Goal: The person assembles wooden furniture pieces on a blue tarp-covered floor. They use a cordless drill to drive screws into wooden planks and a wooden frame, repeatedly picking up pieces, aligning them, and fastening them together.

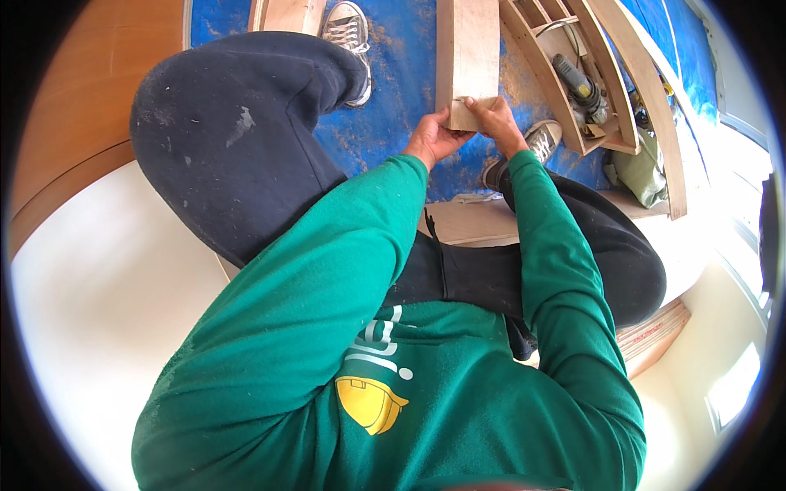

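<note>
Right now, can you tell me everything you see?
Wooden beam: 1, tan, top centre
Floor sheet: 1, blue, underfoot
Sawdust: uncountable, brown, on the sheet
Curved frame: 1, tan, upper right
Power tool: 1, grey, inside the frame
Curved strip: 1, tan, right of the frame
Bag: 1, pale green, beside the strip
Timber piece: 1, tan, top left
Panel: 1, orange-brown, left edge
Flat board: 1, tan, centre
Boards: count unclear, brown, lower right
Other small bits: unclear
Sneakers: 2, grey and white, on the sheet
Trousers: 1 pair, dark, middle
Sweater: 1, green, lower middle
Left grip: 1, bare, beam's near end
Right grip: 1, bare, beam's near end
</note>
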A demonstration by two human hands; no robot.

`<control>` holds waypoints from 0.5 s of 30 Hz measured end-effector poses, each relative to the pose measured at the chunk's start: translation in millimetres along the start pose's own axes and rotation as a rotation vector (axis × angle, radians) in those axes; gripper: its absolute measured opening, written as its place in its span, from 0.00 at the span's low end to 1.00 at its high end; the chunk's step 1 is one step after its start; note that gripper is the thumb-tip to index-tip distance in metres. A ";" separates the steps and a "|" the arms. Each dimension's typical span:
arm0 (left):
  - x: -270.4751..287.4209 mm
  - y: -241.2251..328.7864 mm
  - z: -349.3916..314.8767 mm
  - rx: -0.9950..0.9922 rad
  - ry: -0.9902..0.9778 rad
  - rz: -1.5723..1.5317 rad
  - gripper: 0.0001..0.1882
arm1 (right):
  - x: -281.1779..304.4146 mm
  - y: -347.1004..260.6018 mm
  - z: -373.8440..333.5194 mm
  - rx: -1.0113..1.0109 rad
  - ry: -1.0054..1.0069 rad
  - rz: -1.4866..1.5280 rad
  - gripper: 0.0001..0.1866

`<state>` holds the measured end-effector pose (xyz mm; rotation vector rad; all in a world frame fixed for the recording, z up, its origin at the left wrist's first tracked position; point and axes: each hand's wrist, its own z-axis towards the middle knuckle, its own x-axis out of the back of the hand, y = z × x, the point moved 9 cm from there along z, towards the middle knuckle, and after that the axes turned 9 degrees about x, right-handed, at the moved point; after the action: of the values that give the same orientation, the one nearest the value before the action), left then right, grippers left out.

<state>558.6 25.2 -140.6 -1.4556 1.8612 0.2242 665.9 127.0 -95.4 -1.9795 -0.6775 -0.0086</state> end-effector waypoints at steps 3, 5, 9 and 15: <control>-1.3 -1.1 -0.2 0.016 0.004 -0.005 0.27 | 6.1 -2.4 1.1 0.054 0.070 -0.021 0.35; -2.8 -1.4 -1.2 0.018 -0.001 0.022 0.27 | 8.2 -2.6 1.6 0.065 0.097 -0.040 0.35; -0.6 -1.0 -0.8 0.023 0.021 0.017 0.27 | 4.3 -3.0 1.5 0.034 0.037 -0.038 0.37; 3.0 -1.6 6.2 0.035 0.014 0.063 0.28 | 9.1 -14.0 -5.1 0.035 0.060 -0.034 0.32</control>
<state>562.5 25.8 -146.4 -1.3802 1.9147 0.2113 668.5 131.8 -78.8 -1.9265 -0.6685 -0.0758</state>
